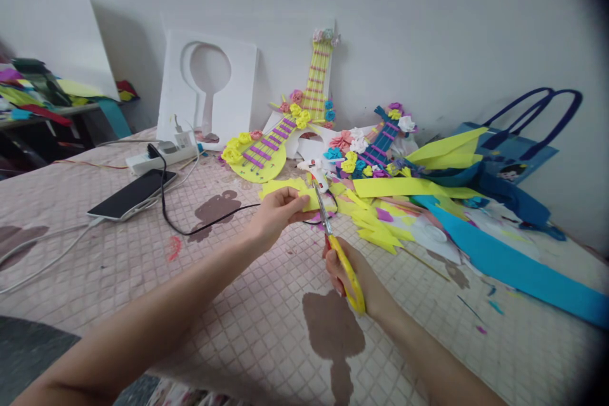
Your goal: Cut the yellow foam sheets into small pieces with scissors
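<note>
My left hand (280, 212) pinches a piece of yellow crepe paper (310, 198) over the middle of the table. In my right hand (354, 273) is a pair of scissors (349, 276) with yellow and red handles, its blades pointing away from me at the paper's right edge. A white glue gun (314, 172) lies just beyond the blades. Behind it stand a yellow paper guitar (266, 155) with purple strips and paper flowers, and a blue one (380, 146). Cut yellow paper pieces (378, 225) are heaped to the right of the scissors.
A phone (132, 194) on a cable lies at left beside a white power strip (162, 158). A black cord (209, 225) runs toward the middle. Blue paper (514, 266) stretches along the right, before a blue bag (537, 158). A white foam board (242, 89) leans on the wall.
</note>
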